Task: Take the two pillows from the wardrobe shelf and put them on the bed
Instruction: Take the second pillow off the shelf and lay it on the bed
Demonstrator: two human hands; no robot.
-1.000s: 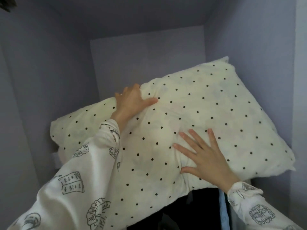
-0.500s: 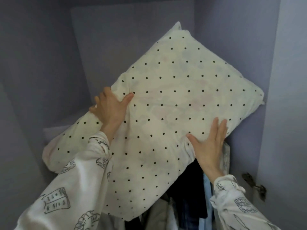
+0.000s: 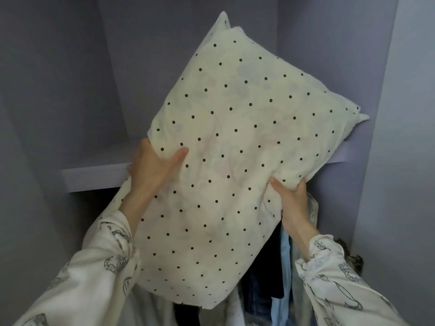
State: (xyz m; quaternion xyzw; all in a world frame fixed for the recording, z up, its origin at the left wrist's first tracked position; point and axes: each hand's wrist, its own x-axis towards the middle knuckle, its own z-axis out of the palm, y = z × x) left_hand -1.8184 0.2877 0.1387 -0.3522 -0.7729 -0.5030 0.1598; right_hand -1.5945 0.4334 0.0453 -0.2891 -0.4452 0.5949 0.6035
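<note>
Gripping pillow [image 3: 235, 142] | left hand [image 3: 153, 168] clamped left edge | right hand [image 3: 290, 196] clamped right edge

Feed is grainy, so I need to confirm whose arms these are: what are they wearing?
Both arms wear loose cream-white long sleeves printed with dark line-drawn sketches, gathered at the cuffs. The left hand and right hand are bare: no gloves, rings or watch visible.

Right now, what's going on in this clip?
A person is pulling a cream polka-dot pillow out of a lilac wardrobe. The left hand grips its left edge and the right hand grips its lower right edge. The pillow is tilted, its far corner above the wardrobe shelf, its near end hanging over the clothes below. No second pillow or bed is in view.
</note>
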